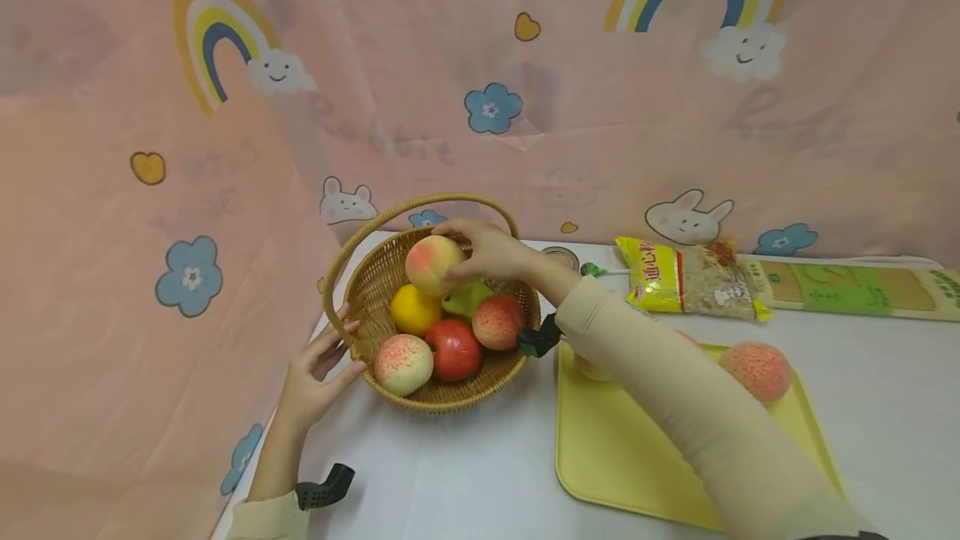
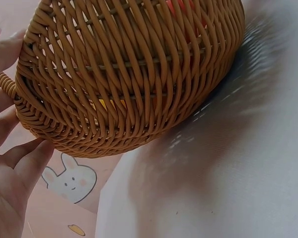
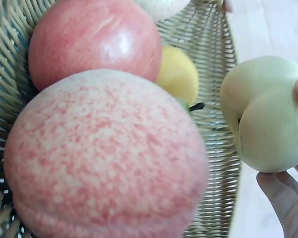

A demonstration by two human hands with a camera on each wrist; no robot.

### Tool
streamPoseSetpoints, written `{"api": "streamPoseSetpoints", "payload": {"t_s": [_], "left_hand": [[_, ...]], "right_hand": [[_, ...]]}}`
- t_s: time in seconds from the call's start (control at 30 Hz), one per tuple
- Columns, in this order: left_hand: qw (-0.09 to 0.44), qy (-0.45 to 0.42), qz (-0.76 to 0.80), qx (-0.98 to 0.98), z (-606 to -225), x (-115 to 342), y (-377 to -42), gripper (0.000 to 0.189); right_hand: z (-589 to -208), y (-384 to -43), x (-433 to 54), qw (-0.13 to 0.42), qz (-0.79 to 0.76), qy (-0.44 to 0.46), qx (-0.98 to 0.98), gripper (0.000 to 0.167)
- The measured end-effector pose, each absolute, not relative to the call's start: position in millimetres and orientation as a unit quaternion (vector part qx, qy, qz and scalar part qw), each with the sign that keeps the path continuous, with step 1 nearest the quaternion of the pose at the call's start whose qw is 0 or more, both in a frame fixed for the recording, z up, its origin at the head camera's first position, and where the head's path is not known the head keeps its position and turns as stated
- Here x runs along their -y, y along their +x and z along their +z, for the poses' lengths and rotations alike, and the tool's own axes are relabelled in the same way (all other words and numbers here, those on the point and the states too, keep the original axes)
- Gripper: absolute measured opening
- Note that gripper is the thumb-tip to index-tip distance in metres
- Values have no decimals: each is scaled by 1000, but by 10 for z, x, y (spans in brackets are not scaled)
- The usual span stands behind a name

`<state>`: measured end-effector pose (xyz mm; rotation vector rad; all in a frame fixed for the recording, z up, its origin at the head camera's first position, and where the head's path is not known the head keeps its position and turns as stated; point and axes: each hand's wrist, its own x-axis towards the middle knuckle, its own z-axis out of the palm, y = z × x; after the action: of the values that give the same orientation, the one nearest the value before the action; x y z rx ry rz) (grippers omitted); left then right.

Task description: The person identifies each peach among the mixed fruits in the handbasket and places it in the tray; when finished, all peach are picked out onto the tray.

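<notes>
So the left hand (image 1: 315, 380) was at the left rim of the basket (image 1: 372, 294), fingers spread loosely and touching it by the foot of the handle. In the basket's left part, toward the front, sat a pale peach (image 1: 402, 366), with a yellow fruit (image 1: 414, 312) farther back. The held peach (image 1: 431, 267) was up over the basket's back half, gripped between the thumb and fingers of the right hand (image 1: 492, 252); couldn't tell if it touched anything below. Mid-basket there was a shiny red fruit (image 1: 456, 352), a green pear (image 1: 467, 301) behind that, then a speckled peach (image 1: 498, 322) near the basket's right wall.

Right of the basket was a yellow tray (image 1: 615, 461), with some fruit (image 1: 589, 368) partly hidden by the right sleeve (image 1: 675, 394). Further back, still right of the basket: a lollipop (image 1: 593, 270), a yellow bag (image 1: 686, 280), a pink peach (image 1: 759, 371) on the tray, and a long pack (image 1: 862, 288) farthest over.
</notes>
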<state>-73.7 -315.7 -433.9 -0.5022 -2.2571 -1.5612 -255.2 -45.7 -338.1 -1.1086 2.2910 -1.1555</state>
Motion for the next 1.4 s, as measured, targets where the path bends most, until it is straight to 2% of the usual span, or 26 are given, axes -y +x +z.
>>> {"api": "streamPoseSetpoints", "payload": {"t_s": [0.33, 0.6, 1.0, 1.1, 1.23, 1.4], "left_hand": [[165, -182, -551, 798, -4376, 3142, -726, 52], [161, -188, -552, 796, -4382, 3133, -703, 51], [162, -175, -553, 798, -4326, 3147, -692, 52], [165, -180, -550, 799, -4322, 3146, -693, 52], [168, -175, -551, 798, -4306, 3144, -689, 52], [160, -165, -557, 798, -4296, 3135, -684, 52]], "right_hand": [[-3298, -2185, 3, 206, -480, -421, -741, 65], [-3374, -1855, -590, 170, -520, -422, -723, 64], [-3962, -1282, -1542, 133, -583, -351, -721, 62], [-4137, -1110, -1677, 144, -584, -321, -732, 60], [-4351, -942, -1768, 189, -592, -270, -735, 59], [-4549, -850, -1816, 230, -590, -258, -730, 58]]}}
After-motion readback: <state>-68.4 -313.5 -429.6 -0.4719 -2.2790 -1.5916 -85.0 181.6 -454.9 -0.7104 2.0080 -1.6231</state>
